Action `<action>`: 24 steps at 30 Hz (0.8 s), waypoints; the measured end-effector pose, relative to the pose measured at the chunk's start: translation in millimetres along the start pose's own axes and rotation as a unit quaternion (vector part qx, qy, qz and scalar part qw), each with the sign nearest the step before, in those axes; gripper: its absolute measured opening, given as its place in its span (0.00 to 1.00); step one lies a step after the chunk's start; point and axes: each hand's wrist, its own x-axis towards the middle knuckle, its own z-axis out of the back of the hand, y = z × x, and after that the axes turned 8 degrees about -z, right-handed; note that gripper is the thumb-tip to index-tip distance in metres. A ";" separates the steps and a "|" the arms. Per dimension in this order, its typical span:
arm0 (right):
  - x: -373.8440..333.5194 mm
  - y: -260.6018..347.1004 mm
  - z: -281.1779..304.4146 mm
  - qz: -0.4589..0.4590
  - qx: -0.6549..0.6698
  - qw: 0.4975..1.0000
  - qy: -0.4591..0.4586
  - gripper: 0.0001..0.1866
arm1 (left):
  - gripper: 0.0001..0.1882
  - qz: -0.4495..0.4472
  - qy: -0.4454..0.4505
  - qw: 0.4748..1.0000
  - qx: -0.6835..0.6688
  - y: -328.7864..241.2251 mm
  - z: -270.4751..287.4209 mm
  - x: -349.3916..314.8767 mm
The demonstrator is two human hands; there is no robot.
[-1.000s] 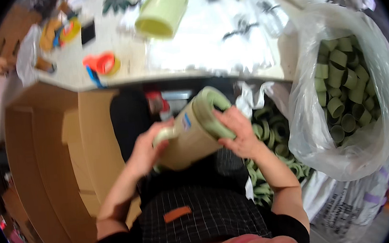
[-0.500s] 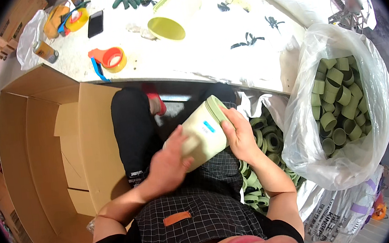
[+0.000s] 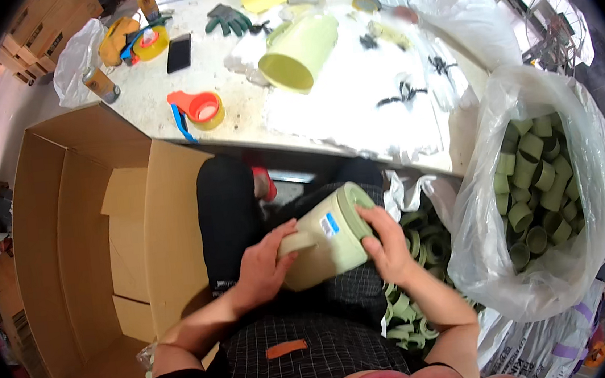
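Head view: I am gripping a pale green jug (image 3: 325, 239) over my lap, left hand (image 3: 262, 266) clasping its base, right hand (image 3: 388, 243) fingers curling around its lidded top.

An open cardboard box (image 3: 81, 232) stands left; a clear bag of green caps (image 3: 535, 188) right.
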 end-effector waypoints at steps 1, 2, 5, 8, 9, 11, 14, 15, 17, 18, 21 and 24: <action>2.6 3.0 4.0 -0.021 0.007 1.000 0.017 0.35 | 0.21 0.011 0.013 1.000 -0.017 1.7 3.8 1.6; 12.7 8.9 22.7 -0.071 0.033 0.990 0.118 0.38 | 0.22 0.013 0.007 1.000 -0.009 2.6 7.2 -2.4; 30.0 -3.9 81.9 -0.043 0.036 0.997 -0.062 0.40 | 0.23 -0.012 -0.002 1.000 -0.001 2.4 3.1 -9.9; 37.6 -15.5 46.7 -0.069 0.045 0.997 0.014 0.41 | 0.24 -0.045 -0.009 0.999 0.022 -1.6 -3.6 -6.7; 39.0 -17.4 25.6 -0.084 0.052 0.994 0.045 0.42 | 0.25 -0.049 -0.011 0.998 0.029 -3.7 -7.1 -8.6; 26.2 -30.9 -1.3 -0.131 0.127 0.979 0.086 0.43 | 0.24 -0.001 0.025 0.999 0.035 -8.4 -9.2 -7.3; 24.3 -49.5 -6.3 -0.168 0.283 0.941 0.080 0.46 | 0.23 -0.029 0.075 0.997 0.009 1.6 0.2 2.5; 26.2 -51.8 -2.8 -0.154 0.253 0.953 0.069 0.45 | 0.23 -0.049 0.093 0.994 -0.012 3.5 5.8 5.0; 24.1 -50.9 0.6 -0.137 0.195 0.970 0.051 0.45 | 0.10 0.066 0.064 0.975 -0.202 27.4 15.1 21.5; 26.4 -47.0 4.5 -0.123 0.188 0.973 0.047 0.45 | 0.09 0.053 0.044 0.988 -0.135 24.2 21.4 47.3; 34.7 -41.3 13.3 -0.076 0.134 0.987 0.045 0.43 | 0.09 -0.069 -0.037 0.997 0.011 13.7 12.5 140.4; 43.7 -29.9 22.5 -0.043 0.090 0.994 0.045 0.38 | 0.07 -0.192 -0.050 0.974 0.105 32.7 -31.0 242.7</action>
